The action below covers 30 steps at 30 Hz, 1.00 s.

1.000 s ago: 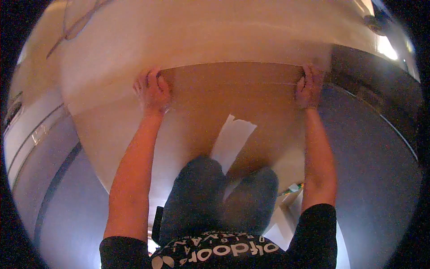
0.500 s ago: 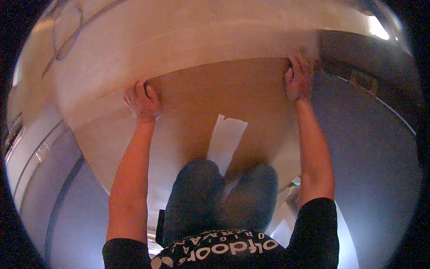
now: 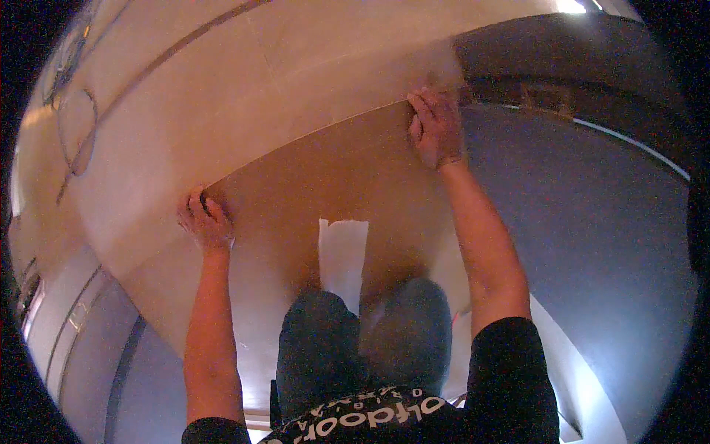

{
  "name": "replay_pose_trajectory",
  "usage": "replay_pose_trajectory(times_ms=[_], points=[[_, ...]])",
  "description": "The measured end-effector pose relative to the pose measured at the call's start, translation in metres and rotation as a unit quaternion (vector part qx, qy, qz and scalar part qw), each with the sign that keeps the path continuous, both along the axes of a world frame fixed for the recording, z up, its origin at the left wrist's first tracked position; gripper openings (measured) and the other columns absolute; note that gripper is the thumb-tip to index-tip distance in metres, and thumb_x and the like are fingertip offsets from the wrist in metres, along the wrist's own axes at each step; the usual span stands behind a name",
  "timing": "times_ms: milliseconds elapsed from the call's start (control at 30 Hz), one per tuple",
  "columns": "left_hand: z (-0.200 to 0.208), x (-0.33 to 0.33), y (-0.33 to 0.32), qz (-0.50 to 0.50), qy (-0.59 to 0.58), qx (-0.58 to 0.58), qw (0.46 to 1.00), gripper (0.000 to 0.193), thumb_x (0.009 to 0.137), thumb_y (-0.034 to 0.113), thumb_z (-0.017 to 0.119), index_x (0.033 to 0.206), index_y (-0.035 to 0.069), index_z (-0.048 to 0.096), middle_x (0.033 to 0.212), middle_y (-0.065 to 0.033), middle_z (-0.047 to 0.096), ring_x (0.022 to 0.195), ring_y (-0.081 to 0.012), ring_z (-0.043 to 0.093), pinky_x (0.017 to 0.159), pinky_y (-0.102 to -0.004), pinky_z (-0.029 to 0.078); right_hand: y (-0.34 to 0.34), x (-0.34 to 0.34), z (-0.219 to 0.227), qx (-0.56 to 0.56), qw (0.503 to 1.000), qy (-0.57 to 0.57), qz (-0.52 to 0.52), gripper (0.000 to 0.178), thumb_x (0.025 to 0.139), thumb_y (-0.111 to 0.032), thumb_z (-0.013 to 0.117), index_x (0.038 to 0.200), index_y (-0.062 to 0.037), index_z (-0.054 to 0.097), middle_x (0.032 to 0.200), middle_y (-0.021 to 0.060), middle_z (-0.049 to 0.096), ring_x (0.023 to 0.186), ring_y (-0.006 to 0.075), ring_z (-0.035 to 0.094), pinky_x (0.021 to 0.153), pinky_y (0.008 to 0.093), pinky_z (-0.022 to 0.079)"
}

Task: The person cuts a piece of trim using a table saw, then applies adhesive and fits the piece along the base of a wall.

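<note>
A brown sheet (image 3: 303, 181), which looks like thin board, lies or stands in front of my knees. Its far edge runs slantwise from lower left to upper right. My left hand (image 3: 207, 220) has its fingers curled over the left end of that edge. Up at the right end, my right hand (image 3: 436, 127) is bent over the same edge, its fingertips partly lost in blur. A white strip (image 3: 344, 255), like tape or paper with a ragged top, runs down the sheet toward my knees. Whatever lies under the sheet is hidden.
Beyond the edge spreads a pale tan surface (image 3: 244, 81) with a dark curved line across it. A thin cable loop (image 3: 87, 137) lies at the far left. Grey floor (image 3: 569, 222) extends to the right, below a dark band with a bright strip (image 3: 632, 143).
The whole view has swung, so the sheet's edge slopes more steeply. My left hand shows lower and farther left, my right hand farther left. Both stay on the edge.
</note>
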State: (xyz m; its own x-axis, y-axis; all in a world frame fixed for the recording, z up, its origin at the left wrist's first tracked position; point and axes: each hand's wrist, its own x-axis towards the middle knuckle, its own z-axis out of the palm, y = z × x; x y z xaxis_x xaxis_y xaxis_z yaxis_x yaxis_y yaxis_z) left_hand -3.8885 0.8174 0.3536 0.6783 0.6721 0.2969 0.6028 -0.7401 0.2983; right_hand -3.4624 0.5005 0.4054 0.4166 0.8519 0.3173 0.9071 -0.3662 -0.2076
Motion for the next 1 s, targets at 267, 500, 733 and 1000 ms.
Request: replay_pose_trajectory(times_ms=[267,500,733,1000], points=[[0.022,0.014,-0.011,0.006,0.027,-0.028,0.999,0.038,0.099,0.026,0.062,0.134,0.011,0.063,0.140,-0.0128,0.057,0.131,-0.0326,0.049,0.111,-0.0495,0.035,0.011,-0.003,0.027,-0.038,0.897,0.398,-0.191,0.049,0.082,-0.009,0.063,0.131,-0.0098,0.064,0.133,0.0108,0.061,0.126,0.0341,0.057,0.109,0.0524,0.044],[0.020,0.019,-0.006,-0.036,0.039,-0.028,0.998,0.040,0.100,0.029,0.062,0.136,0.012,0.063,0.141,-0.0151,0.055,0.132,-0.0329,0.048,0.112,-0.0480,0.034,0.006,-0.001,-0.004,0.011,0.977,0.195,-0.088,0.048,0.084,-0.011,0.062,0.132,-0.0114,0.063,0.135,0.0073,0.061,0.130,0.0306,0.056,0.111,0.0506,0.042],[-0.005,0.049,-0.004,0.015,0.095,0.022,0.995,0.041,0.106,0.034,0.055,0.137,0.007,0.060,0.141,-0.0182,0.052,0.132,-0.0341,0.047,0.111,-0.0482,0.037,0.017,0.081,-0.048,0.003,0.997,0.074,-0.008,0.046,0.085,-0.013,0.063,0.131,-0.0142,0.064,0.137,0.0060,0.061,0.134,0.0278,0.055,0.111,0.0499,0.041],[0.025,0.093,-0.006,-0.017,0.022,0.018,0.999,0.038,0.108,0.026,0.049,0.135,0.002,0.059,0.140,-0.0192,0.051,0.132,-0.0344,0.046,0.112,-0.0469,0.036,0.015,0.092,-0.017,0.009,0.996,0.090,-0.014,0.050,0.087,-0.013,0.061,0.136,-0.0141,0.061,0.140,0.0065,0.059,0.134,0.0288,0.055,0.112,0.0514,0.039]])
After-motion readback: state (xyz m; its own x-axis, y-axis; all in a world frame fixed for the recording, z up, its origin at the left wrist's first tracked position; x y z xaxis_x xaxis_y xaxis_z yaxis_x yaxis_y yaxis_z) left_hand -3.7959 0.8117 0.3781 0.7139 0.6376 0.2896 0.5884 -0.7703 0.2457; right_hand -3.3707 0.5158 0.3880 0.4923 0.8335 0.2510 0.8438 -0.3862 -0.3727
